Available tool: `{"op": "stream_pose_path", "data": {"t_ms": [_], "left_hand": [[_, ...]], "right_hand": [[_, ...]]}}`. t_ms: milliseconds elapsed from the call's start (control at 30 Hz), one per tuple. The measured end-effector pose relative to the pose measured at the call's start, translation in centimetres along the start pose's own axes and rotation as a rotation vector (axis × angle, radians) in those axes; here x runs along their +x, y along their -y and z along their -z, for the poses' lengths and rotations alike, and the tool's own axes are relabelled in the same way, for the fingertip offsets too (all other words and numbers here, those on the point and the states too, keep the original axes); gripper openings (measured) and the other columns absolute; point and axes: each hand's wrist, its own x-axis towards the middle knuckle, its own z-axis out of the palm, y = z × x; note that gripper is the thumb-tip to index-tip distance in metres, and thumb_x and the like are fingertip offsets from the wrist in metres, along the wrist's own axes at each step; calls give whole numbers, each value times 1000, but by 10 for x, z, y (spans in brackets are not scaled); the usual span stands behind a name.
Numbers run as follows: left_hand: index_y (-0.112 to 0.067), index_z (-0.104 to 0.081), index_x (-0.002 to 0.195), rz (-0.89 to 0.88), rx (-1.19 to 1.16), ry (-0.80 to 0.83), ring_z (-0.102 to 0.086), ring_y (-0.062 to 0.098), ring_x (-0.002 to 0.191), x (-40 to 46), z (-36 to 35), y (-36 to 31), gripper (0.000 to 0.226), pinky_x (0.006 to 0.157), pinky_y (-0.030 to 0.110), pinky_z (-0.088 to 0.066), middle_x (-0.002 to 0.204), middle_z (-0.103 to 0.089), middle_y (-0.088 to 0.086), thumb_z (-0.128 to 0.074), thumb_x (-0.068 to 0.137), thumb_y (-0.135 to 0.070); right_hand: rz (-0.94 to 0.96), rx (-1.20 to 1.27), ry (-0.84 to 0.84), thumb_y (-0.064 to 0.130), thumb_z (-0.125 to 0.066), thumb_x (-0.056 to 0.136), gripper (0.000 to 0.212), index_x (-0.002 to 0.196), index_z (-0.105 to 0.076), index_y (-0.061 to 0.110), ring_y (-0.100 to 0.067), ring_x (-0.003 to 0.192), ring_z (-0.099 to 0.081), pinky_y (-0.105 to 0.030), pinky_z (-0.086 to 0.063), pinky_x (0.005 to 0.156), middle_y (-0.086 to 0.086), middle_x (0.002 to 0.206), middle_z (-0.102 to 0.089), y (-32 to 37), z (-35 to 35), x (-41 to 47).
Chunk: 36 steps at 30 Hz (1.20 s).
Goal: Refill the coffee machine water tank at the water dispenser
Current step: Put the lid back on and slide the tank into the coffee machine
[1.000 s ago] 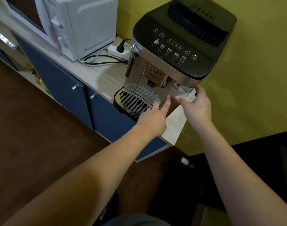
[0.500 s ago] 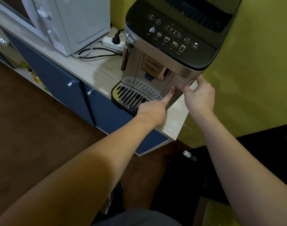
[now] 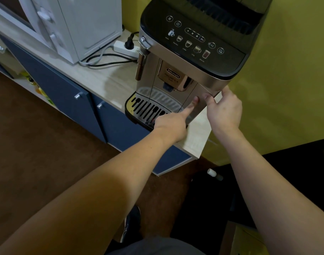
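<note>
A silver and black coffee machine [image 3: 194, 52] stands at the right end of a light wooden counter [image 3: 105, 78]. Its water tank's front panel [image 3: 203, 89] is the narrow silver strip at the machine's front right corner and sits flush with the front. My left hand [image 3: 172, 124] has its fingers curled and its index fingertip pressed against that panel, above the slotted drip tray [image 3: 148, 107]. My right hand [image 3: 224, 109] grips the same corner, thumb on the front and fingers round the side. The tank's body is hidden inside the machine.
A white microwave [image 3: 83, 24] and a power strip [image 3: 124, 47] with cables sit left of the machine. Blue cabinet doors [image 3: 61, 89] lie under the counter. The yellow wall [image 3: 286, 89] is close on the right. A small bottle [image 3: 213, 173] lies on the dark floor.
The tank front stood slightly out of the machine a second ago; it now sits flush. Both hands moved up onto the panel, and the view came closer.
</note>
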Motion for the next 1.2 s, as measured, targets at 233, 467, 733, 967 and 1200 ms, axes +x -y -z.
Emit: {"op": "stream_pose_path", "data": {"t_ms": [233, 467, 733, 967, 1200], "left_hand": [[-56, 30, 138, -2, 22, 4, -59, 20, 60, 0, 1, 1, 103, 49, 34, -47, 77, -60, 7, -48, 90, -9], [-54, 30, 139, 4, 31, 1, -59, 20, 59, -1, 1, 0, 104, 51, 35, -49, 75, -60, 7, -49, 90, -9], [-55, 29, 139, 14, 46, 7, -59, 20, 59, 0, 3, -1, 104, 48, 34, -45, 74, -59, 6, -50, 89, -9], [-53, 30, 139, 22, 83, 49, -60, 19, 58, -2, 9, -2, 106, 49, 32, -46, 73, -60, 7, -52, 88, -8], [-52, 21, 144, -65, 20, 47, -61, 26, 79, -2, 14, 6, 97, 69, 44, -57, 100, -54, 11, -52, 91, -16]], "right_hand": [[13, 9, -15, 39, -62, 93, 50, 132, -56, 8, -28, 102, -68, -27, -46, 76, -7, 111, -72, -5, -7, 2], [10, 20, -18, 41, -62, 93, 52, 134, -54, 9, -26, 110, -66, -36, -55, 87, -6, 119, -70, -6, -10, 2], [-7, 38, -12, 40, -61, 94, 51, 134, -53, 9, -27, 111, -65, -39, -55, 88, -7, 123, -69, -5, -11, 1], [-3, 43, 31, 41, -58, 94, 53, 133, -51, 6, -32, 117, -62, -43, -54, 93, -13, 131, -64, -2, -7, -2], [-6, 126, 118, 33, -57, 97, 55, 146, -41, 12, -26, 140, -44, -38, -37, 114, -7, 151, -47, -1, -1, -8]]}}
